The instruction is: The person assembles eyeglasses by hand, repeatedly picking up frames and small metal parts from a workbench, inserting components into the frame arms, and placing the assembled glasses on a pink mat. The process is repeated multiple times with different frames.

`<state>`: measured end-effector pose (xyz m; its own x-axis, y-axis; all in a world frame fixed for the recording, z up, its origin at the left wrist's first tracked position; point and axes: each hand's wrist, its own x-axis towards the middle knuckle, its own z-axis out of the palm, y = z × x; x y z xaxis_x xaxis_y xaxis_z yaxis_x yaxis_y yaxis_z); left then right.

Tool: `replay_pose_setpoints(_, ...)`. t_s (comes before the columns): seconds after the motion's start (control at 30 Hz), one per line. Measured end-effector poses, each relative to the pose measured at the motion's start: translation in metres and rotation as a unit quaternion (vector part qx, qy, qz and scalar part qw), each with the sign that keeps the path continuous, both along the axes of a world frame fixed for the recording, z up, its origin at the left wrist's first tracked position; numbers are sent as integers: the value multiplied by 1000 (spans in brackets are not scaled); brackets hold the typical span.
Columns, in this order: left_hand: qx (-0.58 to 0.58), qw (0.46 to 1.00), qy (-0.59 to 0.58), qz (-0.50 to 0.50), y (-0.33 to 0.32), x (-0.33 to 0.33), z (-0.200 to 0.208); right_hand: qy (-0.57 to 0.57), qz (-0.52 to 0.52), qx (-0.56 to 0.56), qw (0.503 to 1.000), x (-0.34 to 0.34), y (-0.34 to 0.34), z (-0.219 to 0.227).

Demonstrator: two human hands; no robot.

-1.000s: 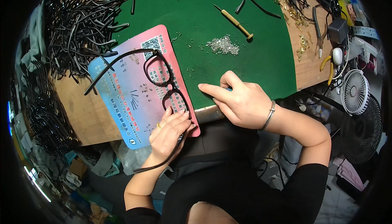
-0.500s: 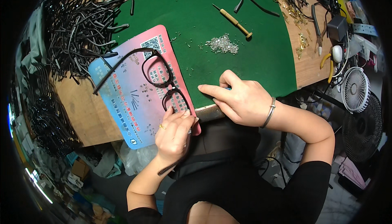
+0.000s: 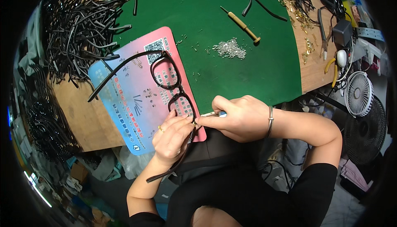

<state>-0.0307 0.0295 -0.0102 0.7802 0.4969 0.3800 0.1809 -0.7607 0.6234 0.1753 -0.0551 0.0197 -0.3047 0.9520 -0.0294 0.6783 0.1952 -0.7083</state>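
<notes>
A pair of black eyeglasses (image 3: 177, 76) lies partly over the pink and blue mat, one temple stretched out to the far left. My left hand (image 3: 170, 138) is closed on its near end, fingers pinching by the hinge, while the other temple hangs down past my wrist. My right hand (image 3: 242, 119) is closed around a slim tool with a blue end (image 3: 222, 113), mostly hidden in the palm. Its index finger reaches to the hinge and touches close to my left fingertips. A tiny gold-coloured bit shows there, too small to make out.
The printed mat (image 3: 124, 99) carries small screws and metal pieces. On the green mat (image 3: 248, 78) are a heap of tiny silver screws (image 3: 231, 49) and a brass screwdriver (image 3: 244, 26). Piled black temples (image 3: 82, 32) cover the left; pliers (image 3: 323, 32) and a white fan (image 3: 358, 92) are at right.
My right hand has come down and left from the green mat to the glasses' hinge, its index finger now meeting my left fingertips. The hanging temple has swung a little lower.
</notes>
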Motion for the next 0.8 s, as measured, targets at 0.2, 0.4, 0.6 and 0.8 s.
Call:
replay_pose_setpoints(0.2, 1, 1000, -12, 8, -2, -1, -2, -5, 10, 2, 1000, 0, 1, 1)
replay_pose_setpoints(0.4, 6, 1000, -17, 1, 0, 0, -2, -85, 45, 61, 994, -2, 2, -2)
replay_pose_setpoints(0.6, 4, 1000, -26, 8, -1, -2, -6, -75, 104, 8, 992, 2, 15, 4)
replay_pose_setpoints(0.8, 14, 1000, -18, -1, 0, -2, -7, -60, 78, 33, 995, 1, 13, -3)
